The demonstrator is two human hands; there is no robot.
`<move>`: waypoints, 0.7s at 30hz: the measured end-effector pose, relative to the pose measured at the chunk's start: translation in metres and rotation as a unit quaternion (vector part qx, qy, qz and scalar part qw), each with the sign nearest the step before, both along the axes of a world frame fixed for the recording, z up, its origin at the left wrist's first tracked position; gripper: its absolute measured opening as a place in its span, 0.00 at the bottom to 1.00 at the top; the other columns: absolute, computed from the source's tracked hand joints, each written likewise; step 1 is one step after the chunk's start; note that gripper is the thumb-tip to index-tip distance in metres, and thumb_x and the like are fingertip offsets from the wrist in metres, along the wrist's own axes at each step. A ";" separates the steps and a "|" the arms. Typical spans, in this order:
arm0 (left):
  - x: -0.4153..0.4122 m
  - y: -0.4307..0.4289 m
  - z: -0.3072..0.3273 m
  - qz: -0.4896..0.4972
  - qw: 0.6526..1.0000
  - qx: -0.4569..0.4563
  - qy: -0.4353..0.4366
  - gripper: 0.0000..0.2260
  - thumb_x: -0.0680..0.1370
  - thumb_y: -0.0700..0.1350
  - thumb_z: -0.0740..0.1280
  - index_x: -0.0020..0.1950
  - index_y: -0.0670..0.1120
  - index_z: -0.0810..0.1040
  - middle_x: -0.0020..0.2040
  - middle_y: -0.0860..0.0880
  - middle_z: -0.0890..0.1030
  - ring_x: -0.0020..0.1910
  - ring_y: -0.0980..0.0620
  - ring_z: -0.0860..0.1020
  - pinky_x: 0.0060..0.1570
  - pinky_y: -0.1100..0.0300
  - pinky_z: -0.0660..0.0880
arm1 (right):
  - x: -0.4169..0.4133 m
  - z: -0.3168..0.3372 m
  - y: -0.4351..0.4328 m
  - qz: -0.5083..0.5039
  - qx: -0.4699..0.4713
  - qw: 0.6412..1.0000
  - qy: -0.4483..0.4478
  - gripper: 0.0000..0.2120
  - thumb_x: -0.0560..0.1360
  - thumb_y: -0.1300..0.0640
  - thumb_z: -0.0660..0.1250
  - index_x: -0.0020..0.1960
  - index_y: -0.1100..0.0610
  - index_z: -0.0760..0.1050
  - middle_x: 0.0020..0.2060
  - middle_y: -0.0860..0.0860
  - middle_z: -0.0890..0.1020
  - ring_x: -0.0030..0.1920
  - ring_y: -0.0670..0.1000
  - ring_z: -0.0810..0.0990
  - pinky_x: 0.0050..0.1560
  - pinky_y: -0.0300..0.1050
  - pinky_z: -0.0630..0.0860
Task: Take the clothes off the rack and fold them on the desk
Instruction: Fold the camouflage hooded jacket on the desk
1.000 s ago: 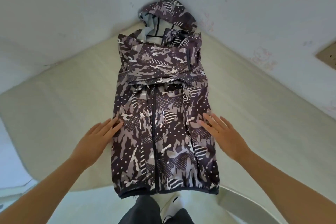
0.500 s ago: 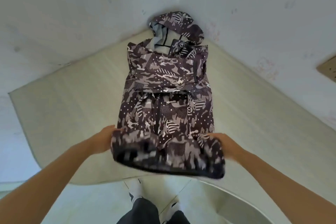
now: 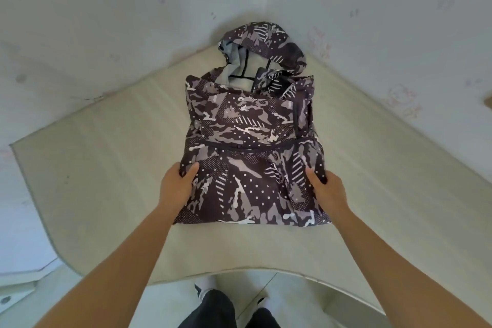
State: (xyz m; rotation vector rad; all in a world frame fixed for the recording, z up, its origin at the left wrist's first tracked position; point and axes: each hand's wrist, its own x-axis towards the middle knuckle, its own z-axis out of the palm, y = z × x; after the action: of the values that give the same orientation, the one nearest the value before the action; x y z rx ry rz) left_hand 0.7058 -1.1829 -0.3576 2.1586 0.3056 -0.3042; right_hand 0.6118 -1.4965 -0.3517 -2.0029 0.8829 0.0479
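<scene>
Left hand: thumb flat on top of the jacket, other fingers tucked under the cloth edge and hidden (spread or together, can't tell). The hand pinches the doubled flap on its 9 o'clock side. Right hand: same grip mirrored, with the thumb on top and the rest mostly hidden behind the edge, pinching the flap at 3 o'clock. Forearms run off toward 7 and 5 o'clock of the view.

The jacket is a dark camo print with dots and stripes. It lies flat on the desk, about mid-desk and biased toward 12 o'clock. The lower half is doubled up over the chest. The dark hem band runs 9-to-3 across the middle, and the fold line sits at the 6 o'clock end. Hood is at 12 o'clock, close by the wall corner, with its grey lining showing.

The desk is pale and its 6 o'clock edge is curved. Past that edge: floor, dark trousers and white shoes.
</scene>
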 end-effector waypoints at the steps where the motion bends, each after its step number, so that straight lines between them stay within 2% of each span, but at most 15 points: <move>1: 0.001 -0.003 -0.004 -0.002 0.999 0.026 -0.024 0.16 0.81 0.55 0.60 0.46 0.42 0.73 0.40 0.49 0.76 0.44 0.45 0.76 0.41 0.55 0.66 | 0.002 -0.003 -0.002 -0.020 -0.018 1.000 0.001 0.18 0.78 0.41 0.62 0.46 0.57 0.76 0.40 0.51 0.81 0.44 0.57 0.81 0.37 0.45 0.70; 4: 0.002 0.000 -0.019 0.006 0.996 0.081 -0.039 0.16 0.82 0.53 0.59 0.45 0.40 0.72 0.37 0.48 0.74 0.43 0.41 0.76 0.37 0.55 0.64 | -0.004 -0.015 -0.009 -0.069 -0.043 0.996 0.049 0.19 0.79 0.45 0.61 0.47 0.61 0.75 0.40 0.55 0.79 0.46 0.61 0.80 0.38 0.48 0.69; 6: -0.002 0.002 -0.018 0.033 0.995 0.082 -0.053 0.13 0.81 0.52 0.62 0.52 0.42 0.72 0.41 0.48 0.76 0.46 0.41 0.77 0.39 0.54 0.67 | -0.010 -0.014 -0.008 -0.062 -0.075 0.994 0.053 0.18 0.78 0.43 0.63 0.53 0.59 0.71 0.45 0.54 0.77 0.51 0.60 0.78 0.41 0.48 0.70; 8: -0.007 -0.003 -0.009 0.030 0.981 0.118 -0.154 0.14 0.80 0.50 0.63 0.63 0.46 0.71 0.53 0.46 0.76 0.54 0.43 0.74 0.50 0.51 0.72 | -0.014 -0.008 -0.005 -0.040 -0.172 0.984 -0.004 0.22 0.77 0.43 0.63 0.63 0.57 0.67 0.58 0.54 0.74 0.60 0.58 0.74 0.56 0.53 0.72; 9: -0.010 -0.008 -0.005 -0.006 0.964 0.149 -0.222 0.15 0.81 0.49 0.62 0.67 0.47 0.70 0.59 0.45 0.74 0.60 0.44 0.72 0.57 0.49 0.70 | -0.014 -0.007 -0.003 -0.011 -0.235 0.971 -0.047 0.23 0.78 0.44 0.62 0.67 0.55 0.65 0.65 0.54 0.70 0.66 0.57 0.69 0.64 0.56 0.69; 11: -0.013 -0.020 -0.001 -0.162 0.912 0.215 -0.308 0.18 0.83 0.50 0.57 0.73 0.51 0.67 0.70 0.47 0.69 0.70 0.46 0.66 0.69 0.47 0.63 | -0.010 -0.006 0.007 0.111 -0.349 0.926 -0.092 0.22 0.81 0.47 0.58 0.74 0.50 0.62 0.74 0.53 0.62 0.75 0.55 0.59 0.72 0.58 0.58; 13: -0.011 -0.026 -0.014 -0.321 0.856 0.285 -0.288 0.22 0.82 0.58 0.51 0.76 0.56 0.61 0.77 0.50 0.61 0.77 0.47 0.57 0.74 0.46 0.55 | -0.002 -0.014 0.015 0.253 -0.416 0.872 -0.047 0.23 0.83 0.43 0.51 0.77 0.43 0.56 0.78 0.50 0.56 0.77 0.55 0.53 0.74 0.57 0.54; 14: -0.008 -0.026 -0.024 -0.360 0.843 0.308 -0.253 0.25 0.81 0.62 0.48 0.77 0.58 0.57 0.79 0.51 0.56 0.78 0.46 0.52 0.75 0.45 0.53 | 0.003 -0.020 0.018 0.296 -0.418 0.859 -0.004 0.24 0.82 0.39 0.46 0.77 0.40 0.53 0.78 0.50 0.53 0.78 0.55 0.52 0.75 0.57 0.53; 16: -0.004 -0.021 -0.041 -0.390 0.838 0.326 -0.199 0.28 0.79 0.67 0.45 0.78 0.60 0.51 0.80 0.51 0.48 0.78 0.45 0.47 0.75 0.43 0.52 | 0.008 -0.031 0.017 0.333 -0.392 0.855 0.070 0.28 0.78 0.33 0.37 0.77 0.36 0.43 0.79 0.48 0.48 0.78 0.55 0.48 0.75 0.57 0.49; 18: -0.007 -0.015 -0.051 -0.403 0.835 0.327 -0.180 0.29 0.78 0.68 0.45 0.78 0.61 0.45 0.80 0.51 0.42 0.78 0.44 0.42 0.75 0.42 0.50 | 0.002 -0.040 0.014 0.346 -0.371 0.856 0.099 0.29 0.76 0.31 0.32 0.75 0.35 0.36 0.78 0.47 0.42 0.78 0.53 0.43 0.75 0.55 0.45; 21: -0.030 -0.009 -0.055 -0.400 0.844 0.316 -0.169 0.30 0.78 0.70 0.45 0.77 0.63 0.43 0.79 0.52 0.40 0.78 0.44 0.40 0.75 0.42 0.49 | -0.026 -0.043 0.022 0.327 -0.358 0.868 0.106 0.29 0.76 0.30 0.33 0.75 0.35 0.36 0.77 0.46 0.41 0.77 0.52 0.40 0.76 0.56 0.45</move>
State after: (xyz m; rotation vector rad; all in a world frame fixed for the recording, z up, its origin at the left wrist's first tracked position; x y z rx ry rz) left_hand 0.6755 -1.1917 -0.4127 2.8491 -0.8464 -0.2941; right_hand 0.5862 -1.4745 -0.3947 -2.9770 0.3038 0.3767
